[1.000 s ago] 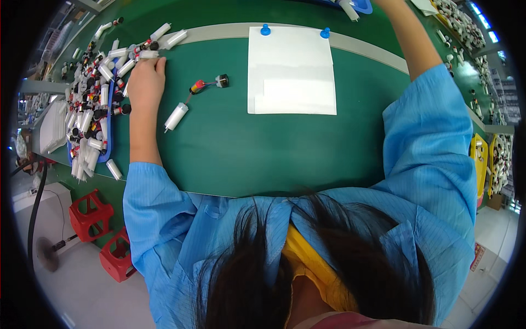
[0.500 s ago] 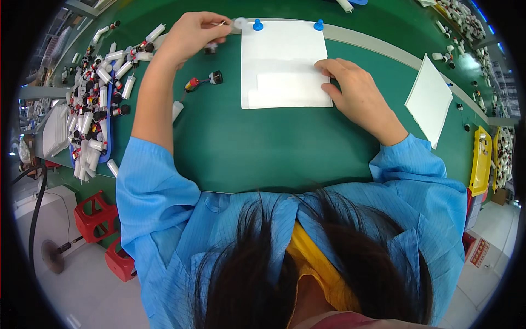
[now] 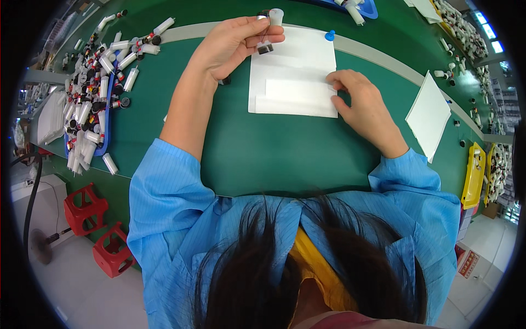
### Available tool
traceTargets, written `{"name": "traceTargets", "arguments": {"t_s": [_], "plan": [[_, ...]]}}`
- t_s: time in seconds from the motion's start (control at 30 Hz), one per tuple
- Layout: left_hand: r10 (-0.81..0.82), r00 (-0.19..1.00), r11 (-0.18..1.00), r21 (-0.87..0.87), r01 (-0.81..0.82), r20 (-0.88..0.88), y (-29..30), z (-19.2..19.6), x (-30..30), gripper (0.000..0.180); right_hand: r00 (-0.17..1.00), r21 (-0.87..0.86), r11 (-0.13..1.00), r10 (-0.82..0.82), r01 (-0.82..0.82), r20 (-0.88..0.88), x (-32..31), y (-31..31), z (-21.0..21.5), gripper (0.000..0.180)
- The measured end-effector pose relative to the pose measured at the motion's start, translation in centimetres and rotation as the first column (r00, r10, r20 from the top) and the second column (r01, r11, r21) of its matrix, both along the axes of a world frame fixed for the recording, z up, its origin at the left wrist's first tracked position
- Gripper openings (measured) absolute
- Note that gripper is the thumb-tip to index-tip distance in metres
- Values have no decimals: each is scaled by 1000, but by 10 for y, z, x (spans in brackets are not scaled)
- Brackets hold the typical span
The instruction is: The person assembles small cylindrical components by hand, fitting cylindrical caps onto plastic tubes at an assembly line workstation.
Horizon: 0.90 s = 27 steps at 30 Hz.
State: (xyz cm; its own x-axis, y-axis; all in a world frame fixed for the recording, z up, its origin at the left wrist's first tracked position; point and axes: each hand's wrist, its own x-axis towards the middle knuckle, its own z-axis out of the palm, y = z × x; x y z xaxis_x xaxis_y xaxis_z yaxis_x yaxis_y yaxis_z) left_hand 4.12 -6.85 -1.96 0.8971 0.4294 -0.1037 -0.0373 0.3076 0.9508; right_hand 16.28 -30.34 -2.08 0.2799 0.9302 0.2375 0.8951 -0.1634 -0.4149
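My left hand (image 3: 236, 43) is raised over the upper left corner of a white sheet. Its fingers are closed round a small wired part (image 3: 276, 17) with a white plastic body, thin wires and a black end piece (image 3: 265, 48) hanging below. The white sheet (image 3: 296, 63) lies on the green table, with a narrower white strip (image 3: 296, 87) across its lower half. A blue pushpin (image 3: 330, 35) stands at its upper right corner. My right hand (image 3: 359, 101) rests at the sheet's right edge, thumb and fingers apart, fingertips touching the paper and holding nothing.
To the left a blue tray (image 3: 107, 129) is heaped with white cylindrical parts, some spilling around it. Another white sheet (image 3: 429, 118) lies at the right, near a yellow tray (image 3: 472, 175). A blue tray (image 3: 368, 10) stands at the far edge. Red stools (image 3: 86, 209) are below left.
My left hand has moved right with the wired part, over the sheet's upper left corner, now covering the left pushpin. My right hand stays by the right edge; the whole view has shifted slightly.
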Motion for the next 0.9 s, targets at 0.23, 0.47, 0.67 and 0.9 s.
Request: {"name": "traceTargets", "arguments": {"t_s": [0.23,0.47,0.67,0.9], "plan": [[60,990,986,-165,-39,124,-2,-6,2,29,977,-39,996,75,-84,-201,3,2,64,29],[-26,974,950,-299,94,225,-17,0,7,28,7,348,922,352,168,-936,14,90,14,35],[-41,978,992,-105,63,205,-27,7,7,33,59,401,887,398,231,-915,10,113,-4,49],[-45,985,995,-83,59,169,-29,4,5,28,204,376,903,336,207,-920,13,111,-1,60]]}}
